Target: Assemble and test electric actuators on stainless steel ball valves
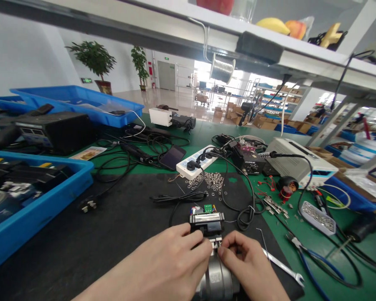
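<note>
A: Main piece?
B: Silver metal body (217,278) stamped "304", bottom centre, between the two hands. Small metal clip (216,241) on top of it.
A: Grip, each side?
B: Left hand (178,259): fingers curled over the body's left side, tips by the clip. Right hand (249,263): thumb and forefinger drawn together at the clip's right edge. Can't tell if either actually pinches anything (fingertips hide it).
A: Around that?
B: Just beyond, a black part with a silver bar (207,218), green circuit board (208,208) behind. All over a black mat (122,225). Wrench (282,264) right of the right hand, then pliers (296,242).
A: Farther?
B: Loose washers (214,181) beside the white power strip (183,169); blue bin (50,213) at left. Green bench (203,131) under everything.
</note>
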A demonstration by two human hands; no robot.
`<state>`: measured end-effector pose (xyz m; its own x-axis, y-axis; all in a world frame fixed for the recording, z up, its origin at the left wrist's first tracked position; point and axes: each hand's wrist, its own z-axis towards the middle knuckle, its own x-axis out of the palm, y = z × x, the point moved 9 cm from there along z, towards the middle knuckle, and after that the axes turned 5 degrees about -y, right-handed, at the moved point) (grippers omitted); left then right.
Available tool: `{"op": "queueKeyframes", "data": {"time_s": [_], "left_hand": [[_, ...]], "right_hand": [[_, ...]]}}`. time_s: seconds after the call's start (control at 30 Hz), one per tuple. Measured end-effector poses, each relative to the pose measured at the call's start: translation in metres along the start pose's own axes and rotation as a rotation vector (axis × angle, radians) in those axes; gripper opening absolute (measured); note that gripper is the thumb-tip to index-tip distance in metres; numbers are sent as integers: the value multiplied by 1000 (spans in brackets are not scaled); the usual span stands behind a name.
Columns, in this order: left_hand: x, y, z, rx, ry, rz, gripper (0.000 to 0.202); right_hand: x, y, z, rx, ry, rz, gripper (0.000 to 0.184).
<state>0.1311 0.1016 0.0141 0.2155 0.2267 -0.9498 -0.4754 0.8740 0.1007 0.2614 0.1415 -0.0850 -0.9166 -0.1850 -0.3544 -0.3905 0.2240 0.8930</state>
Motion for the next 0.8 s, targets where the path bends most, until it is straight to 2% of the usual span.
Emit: {"op": "queueKeyframes", "data": {"time_s": [0.13,0.23,0.3,0.4,0.5,0.63,0.8], "left_hand": [[-1,2,2,13,6,-22,18],[-8,12,1,-25,69,-107,13],[-13,27,-6,-120,139,-176,12],[-17,55,-26,-333,247,-230,16],[-17,69,-43,-470,329,-219,12],[-8,59,-46,-475,404,-210,13],[-4,41,-39,-410,342,-279,7]], "right_hand": [[0,1,-1,-24,7,29,33],[1,-1,-1,-6,24,70,36],[2,-1,-1,8,33,88,38],[1,-1,-1,5,19,84,39],[2,-3,-2,15,22,100,40],[2,-5,-4,22,22,105,41],[1,-3,-4,8,14,94,43]]}}
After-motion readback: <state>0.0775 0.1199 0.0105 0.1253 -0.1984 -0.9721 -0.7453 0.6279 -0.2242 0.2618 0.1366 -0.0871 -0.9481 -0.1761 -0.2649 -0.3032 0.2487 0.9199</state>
